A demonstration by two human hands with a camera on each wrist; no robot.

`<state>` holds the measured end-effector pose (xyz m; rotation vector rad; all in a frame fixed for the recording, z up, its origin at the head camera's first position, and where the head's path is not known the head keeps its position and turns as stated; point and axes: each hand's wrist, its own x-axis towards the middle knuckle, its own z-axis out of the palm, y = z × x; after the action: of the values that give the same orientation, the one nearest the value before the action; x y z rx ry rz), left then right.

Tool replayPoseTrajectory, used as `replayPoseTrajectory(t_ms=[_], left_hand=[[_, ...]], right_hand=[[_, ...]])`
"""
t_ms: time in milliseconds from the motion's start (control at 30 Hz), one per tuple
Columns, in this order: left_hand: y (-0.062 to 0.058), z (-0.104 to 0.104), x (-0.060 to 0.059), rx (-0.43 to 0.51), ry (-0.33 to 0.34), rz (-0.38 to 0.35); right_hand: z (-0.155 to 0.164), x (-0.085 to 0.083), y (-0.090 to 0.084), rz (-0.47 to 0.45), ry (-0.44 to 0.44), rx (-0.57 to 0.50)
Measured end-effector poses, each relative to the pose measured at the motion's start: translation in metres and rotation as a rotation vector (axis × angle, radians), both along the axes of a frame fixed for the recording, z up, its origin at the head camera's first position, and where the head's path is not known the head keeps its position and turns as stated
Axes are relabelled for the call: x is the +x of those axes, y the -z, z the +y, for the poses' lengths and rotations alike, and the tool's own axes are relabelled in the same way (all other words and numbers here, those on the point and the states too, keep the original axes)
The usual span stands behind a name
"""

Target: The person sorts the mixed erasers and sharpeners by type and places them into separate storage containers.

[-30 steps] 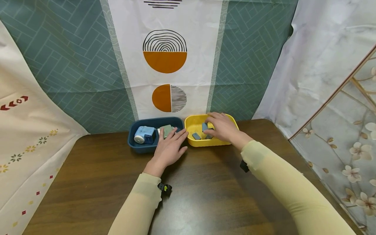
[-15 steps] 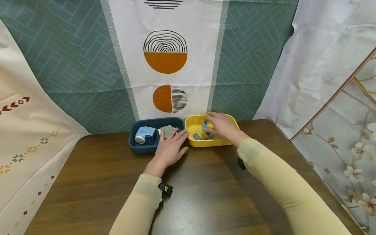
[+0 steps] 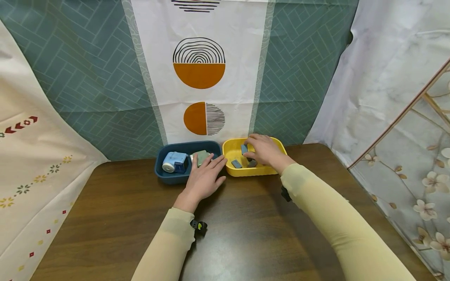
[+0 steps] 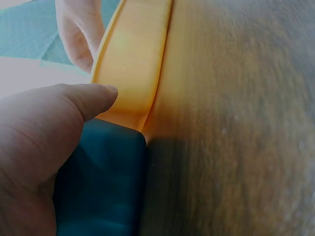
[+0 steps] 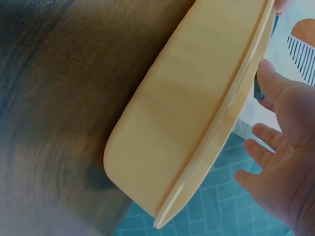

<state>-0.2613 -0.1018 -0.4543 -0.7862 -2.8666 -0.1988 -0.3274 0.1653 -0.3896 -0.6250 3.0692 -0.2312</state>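
Observation:
A dark blue tray and a yellow tray sit side by side at the table's far edge. My left hand lies flat with straight fingers on the blue tray's front right rim, its thumb near the yellow tray. My right hand is inside the yellow tray and pinches an upright blue-grey block between thumb and forefinger. Two more grey blocks lie on the tray floor beside it. In the right wrist view, the yellow tray hides most of its contents.
The blue tray holds a light blue and white device and a grey-green block. The brown wooden table stretches toward me. Patterned cloth backdrops hang close behind and beside the trays.
My right hand has shifted slightly inside the yellow tray, uncovering a grey block near its thumb. The left hand has stayed on the blue tray.

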Motion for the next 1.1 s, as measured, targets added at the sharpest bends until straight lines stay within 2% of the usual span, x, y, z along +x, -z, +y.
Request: replayPoseTrajectory(t_ms=[433,800,1100], left_hand=[[0.002,0.0,-0.001,0.006,0.001,-0.002],[0.001,0.001,0.0,0.002,0.006,0.008],[0.001,-0.001,0.0,-0.008,-0.001,0.011]], right_hand=[[-0.003,-0.003,0.003,0.003,0.024,0.01],[-0.004,-0.003,0.006,0.002,0.029,-0.031],[0.009,0.005,0.005,0.008,0.024,-0.026]])
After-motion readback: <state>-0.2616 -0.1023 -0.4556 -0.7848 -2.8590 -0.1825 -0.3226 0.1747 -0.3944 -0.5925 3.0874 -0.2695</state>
